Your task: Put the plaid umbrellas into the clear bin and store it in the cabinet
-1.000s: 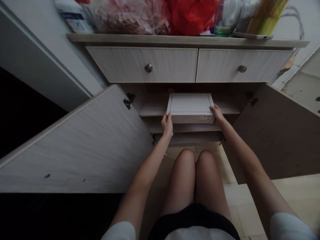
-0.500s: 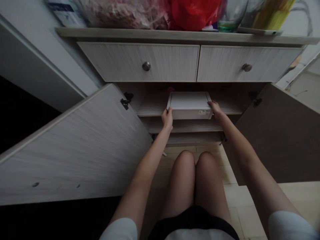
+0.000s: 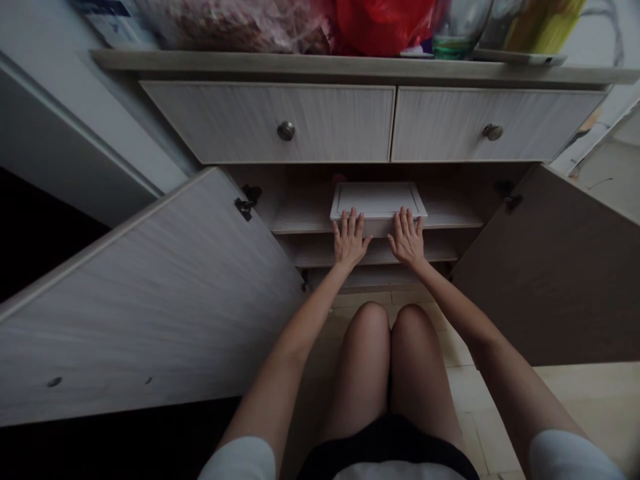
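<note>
On the upper shelf [image 3: 305, 217] of the open cabinet, between its side walls and well apart from both, sits the white box [image 3: 377, 198], lying flat with its lid side up. Its front face comes about to the shelf's front edge; whether any of it juts past, I can't tell. I have my left hand [image 3: 351, 243] and right hand [image 3: 409, 243] set side by side at its front, one near each corner. My fingers [image 3: 352, 225] are spread and nearly straight, tips at the front rim of the lid, thumbs pointing inward toward each other. They pinch nothing. Whether my palms bear on the front face as well is hidden from me.

I judge the step in hand to be a push at the front of the box with open hands, rather than a carry, since neither hand grips a side. Any further push, I'd say, calls for even pressure from left and right so the box stays square to the shelf, with my fingers low enough not to tip the lid. How far back it could slide is hard to judge: behind it the cabinet is too dark to read. The left door [image 3: 150, 307] and right door [image 3: 555, 280] both stand wide, well apart from my wrists.
</note>
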{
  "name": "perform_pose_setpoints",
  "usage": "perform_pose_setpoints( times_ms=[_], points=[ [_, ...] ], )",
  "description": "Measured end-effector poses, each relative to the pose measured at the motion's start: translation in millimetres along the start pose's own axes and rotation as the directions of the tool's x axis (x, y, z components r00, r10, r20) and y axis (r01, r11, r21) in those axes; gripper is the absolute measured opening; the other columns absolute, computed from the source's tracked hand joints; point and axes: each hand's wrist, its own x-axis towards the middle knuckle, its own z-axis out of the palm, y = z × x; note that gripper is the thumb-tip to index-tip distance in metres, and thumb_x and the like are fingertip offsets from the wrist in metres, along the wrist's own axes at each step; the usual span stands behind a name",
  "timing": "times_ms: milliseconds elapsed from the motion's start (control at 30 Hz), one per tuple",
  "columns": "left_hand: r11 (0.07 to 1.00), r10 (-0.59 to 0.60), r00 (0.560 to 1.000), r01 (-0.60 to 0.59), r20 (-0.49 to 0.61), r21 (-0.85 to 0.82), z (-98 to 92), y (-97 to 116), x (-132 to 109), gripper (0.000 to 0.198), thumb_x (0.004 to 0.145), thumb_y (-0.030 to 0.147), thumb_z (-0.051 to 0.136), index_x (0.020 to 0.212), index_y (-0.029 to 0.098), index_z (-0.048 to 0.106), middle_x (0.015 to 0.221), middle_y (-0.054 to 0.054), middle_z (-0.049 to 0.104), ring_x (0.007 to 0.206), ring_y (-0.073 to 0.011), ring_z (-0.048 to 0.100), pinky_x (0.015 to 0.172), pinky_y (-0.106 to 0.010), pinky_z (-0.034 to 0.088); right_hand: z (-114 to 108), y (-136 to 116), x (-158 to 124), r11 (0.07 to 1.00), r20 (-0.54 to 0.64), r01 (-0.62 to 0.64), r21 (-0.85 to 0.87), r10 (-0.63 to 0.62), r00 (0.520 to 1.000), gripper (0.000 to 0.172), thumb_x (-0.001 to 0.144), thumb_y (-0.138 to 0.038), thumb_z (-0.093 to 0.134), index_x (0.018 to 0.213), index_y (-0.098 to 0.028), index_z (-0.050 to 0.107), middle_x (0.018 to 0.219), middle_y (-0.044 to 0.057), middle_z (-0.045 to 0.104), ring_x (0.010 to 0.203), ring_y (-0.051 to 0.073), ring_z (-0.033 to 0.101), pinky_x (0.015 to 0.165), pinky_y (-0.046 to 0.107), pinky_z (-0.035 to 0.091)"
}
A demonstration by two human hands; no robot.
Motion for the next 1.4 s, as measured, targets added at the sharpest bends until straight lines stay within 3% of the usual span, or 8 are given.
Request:
perform_pose_setpoints(
  times_ms=[933,1133,1400],
  points=[
    [1.0,0.004,0.999,-0.004,0.052,0.013,21.1,-25,96,0.076,0.099,0.052,0.034,0.161,0.011,0.02,0.17,-0.013,0.007,0.158,-0.0302,-0.003,0.124,-0.057,-0.009,44,45,103,0.999,0.13,0.039,-0.023,-0.036,0.991,0.08,0.1,-0.052,0.016,0.161,-0.002,0.006,0.169,0.019,0.003,0.157,0.031,-0.003,0.123,0.059,-0.002],
    [0.999,0.001,0.999,0.0,0.036,-0.041,29.6,-31,113,0.076,0.098,0.053,0.034,0.161,0.013,0.021,0.171,-0.013,0.007,0.158,-0.0301,-0.004,0.124,-0.056,-0.01,52,51,120,0.999,0.129,0.033,0.032,-0.037,0.991,0.079,0.1,-0.052,0.018,0.161,-0.003,0.009,0.169,0.019,0.005,0.157,0.031,0.0,0.122,0.061,-0.002],
    [0.998,-0.022,0.996,0.027,0.082,-0.06,34.6,-36,129,0.078,0.098,0.056,0.033,0.163,0.016,0.015,0.171,-0.011,0.005,0.157,-0.0293,-0.011,0.125,-0.055,-0.008,59,58,135,0.999,0.155,0.045,0.028,-0.049,0.987,0.078,0.102,-0.05,0.021,0.161,-0.001,0.006,0.169,0.019,0.0,0.156,0.032,-0.007,0.122,0.061,-0.005]
  ],
)
